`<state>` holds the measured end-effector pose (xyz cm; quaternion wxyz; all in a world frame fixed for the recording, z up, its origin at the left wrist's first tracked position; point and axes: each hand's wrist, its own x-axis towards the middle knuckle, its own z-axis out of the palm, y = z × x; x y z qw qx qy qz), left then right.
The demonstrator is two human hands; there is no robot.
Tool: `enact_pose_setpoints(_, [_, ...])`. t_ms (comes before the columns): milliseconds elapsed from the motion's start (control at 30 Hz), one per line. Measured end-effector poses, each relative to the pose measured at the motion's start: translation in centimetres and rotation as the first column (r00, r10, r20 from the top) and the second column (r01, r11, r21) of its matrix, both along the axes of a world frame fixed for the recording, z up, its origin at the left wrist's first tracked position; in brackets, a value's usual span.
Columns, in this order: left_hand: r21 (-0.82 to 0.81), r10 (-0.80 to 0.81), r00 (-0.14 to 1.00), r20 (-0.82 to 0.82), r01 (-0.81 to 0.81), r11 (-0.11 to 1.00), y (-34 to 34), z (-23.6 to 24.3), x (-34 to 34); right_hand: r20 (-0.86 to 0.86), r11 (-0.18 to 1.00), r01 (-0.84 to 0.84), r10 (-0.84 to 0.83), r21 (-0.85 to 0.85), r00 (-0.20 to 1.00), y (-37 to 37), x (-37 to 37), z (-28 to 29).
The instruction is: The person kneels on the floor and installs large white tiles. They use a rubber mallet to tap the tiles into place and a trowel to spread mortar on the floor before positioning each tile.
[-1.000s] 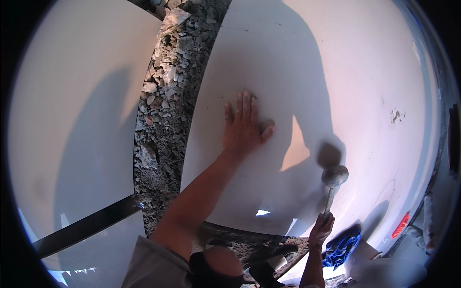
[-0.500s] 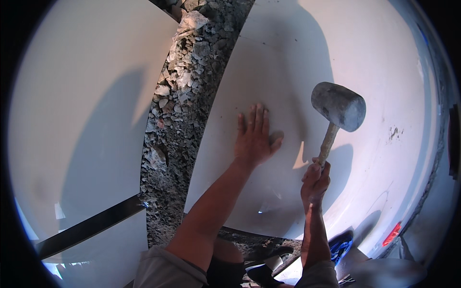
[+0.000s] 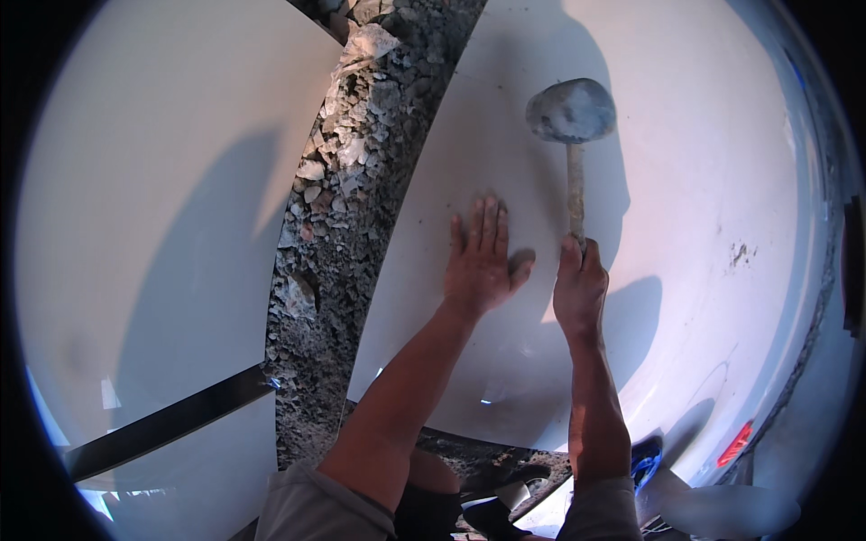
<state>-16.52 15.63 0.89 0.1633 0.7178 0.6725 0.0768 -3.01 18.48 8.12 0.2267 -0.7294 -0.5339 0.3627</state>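
Observation:
My left hand (image 3: 481, 257) lies flat, fingers spread, on a large white tile (image 3: 686, 189) that fills the right side of the view. My right hand (image 3: 578, 284) grips the wooden handle of a rubber mallet (image 3: 571, 113). The grey mallet head is out over the tile, beyond both hands. My shadow falls across the tile around both hands.
A strip of grey rubble and mortar (image 3: 338, 207) runs between this tile and another white tile (image 3: 153, 216) on the left. A dark gap (image 3: 171, 424) crosses the lower left. A blue object (image 3: 645, 455) and a red one (image 3: 735, 444) lie by the tile's near right edge.
The mallet has swung up from low near the tile's near edge and out over the tile, beyond my hands. My left hand stays flat on the tile.

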Motion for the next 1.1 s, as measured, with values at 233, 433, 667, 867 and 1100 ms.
enact_pose_setpoints(233, [-0.052, -0.027, 0.995, -0.098, 0.022, 0.998, 0.3, 0.0, 0.1, 0.093, 0.992, -0.051, 0.062, -0.118, 0.994, -0.5, 2.1, 0.1])
enact_pose_setpoints(433, [-0.058, -0.030, 0.993, -0.118, 0.024, 0.998, 0.6, 0.5, 0.2, 0.000, 0.956, 0.125, -0.130, -0.266, 0.992, -4.7, 7.3, -0.9])
enact_pose_setpoints(667, [0.043, -0.005, 0.987, -0.161, 0.012, 0.999, 9.8, 0.4, 1.9, 0.183, 0.973, 0.218, -0.201, -0.073, 0.962, -14.3, 11.8, -3.4])
enact_pose_setpoints(867, [0.198, 0.059, 0.968, -0.244, -0.010, 0.980, 17.1, -1.2, 3.5, 0.200, 0.967, 0.233, -0.210, -0.103, 0.957, -15.2, 12.3, -4.1])
enact_pose_setpoints(1100, [0.215, 0.034, 0.925, -0.378, 0.052, 0.975, 17.8, -1.4, 3.7, 0.254, 0.951, 0.259, -0.212, -0.170, 0.944, -14.0, 12.0, -3.4])
